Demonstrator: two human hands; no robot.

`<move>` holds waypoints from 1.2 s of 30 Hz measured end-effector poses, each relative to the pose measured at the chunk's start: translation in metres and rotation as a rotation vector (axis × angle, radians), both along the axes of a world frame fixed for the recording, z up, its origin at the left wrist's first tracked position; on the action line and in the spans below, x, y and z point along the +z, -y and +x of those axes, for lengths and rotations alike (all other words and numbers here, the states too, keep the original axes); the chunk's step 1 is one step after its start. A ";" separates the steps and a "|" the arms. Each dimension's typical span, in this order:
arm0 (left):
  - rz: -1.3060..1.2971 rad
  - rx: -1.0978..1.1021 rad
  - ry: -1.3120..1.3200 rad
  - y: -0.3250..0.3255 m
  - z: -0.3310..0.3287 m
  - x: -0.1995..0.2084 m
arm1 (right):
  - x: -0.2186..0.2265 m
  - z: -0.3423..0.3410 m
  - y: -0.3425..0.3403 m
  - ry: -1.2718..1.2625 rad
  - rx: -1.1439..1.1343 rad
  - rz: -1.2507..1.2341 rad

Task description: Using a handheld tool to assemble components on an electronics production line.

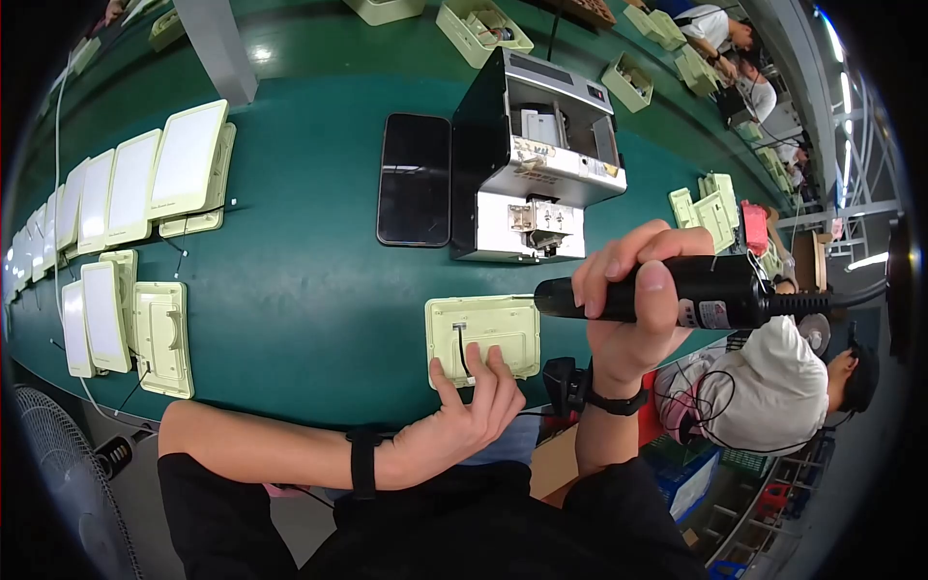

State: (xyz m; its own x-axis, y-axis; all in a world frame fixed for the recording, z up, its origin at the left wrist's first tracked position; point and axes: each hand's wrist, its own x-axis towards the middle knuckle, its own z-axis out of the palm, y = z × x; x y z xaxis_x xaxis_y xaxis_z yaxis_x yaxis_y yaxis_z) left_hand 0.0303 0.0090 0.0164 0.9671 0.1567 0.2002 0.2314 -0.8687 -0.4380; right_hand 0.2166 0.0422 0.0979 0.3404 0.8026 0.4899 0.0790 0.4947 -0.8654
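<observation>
The right hand (638,309) clasps a black power tool (717,283); the left hand (469,418), fingers loosely spread, touches a pale-green rectangular panel (495,329) with a black cable (461,346). A pale-green bin (496,53) holds small parts (495,33).

Smooth, slightly glossy plastic tool (720,280), matt plastic panel (498,327), glossy phone (416,181), smooth tabletop (290,309).

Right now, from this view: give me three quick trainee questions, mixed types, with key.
1. Which hand grips the black tool?
2. True or false: the phone lies left of the machine.
3. The left hand has its fingers on: (a) the fan, (b) the green panel, (c) the phone.

Key:
1. The right hand.
2. True.
3. b
</observation>
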 end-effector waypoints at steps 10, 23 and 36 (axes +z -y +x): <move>-0.041 0.018 -0.074 -0.006 0.023 -0.013 | -0.025 0.020 0.001 0.120 -0.170 0.071; 0.008 0.020 -0.148 0.031 0.069 0.048 | 0.062 0.066 0.016 0.039 -0.063 0.249; 0.014 -0.004 -0.013 0.009 -0.014 0.018 | 0.058 -0.026 0.001 -0.069 0.009 0.156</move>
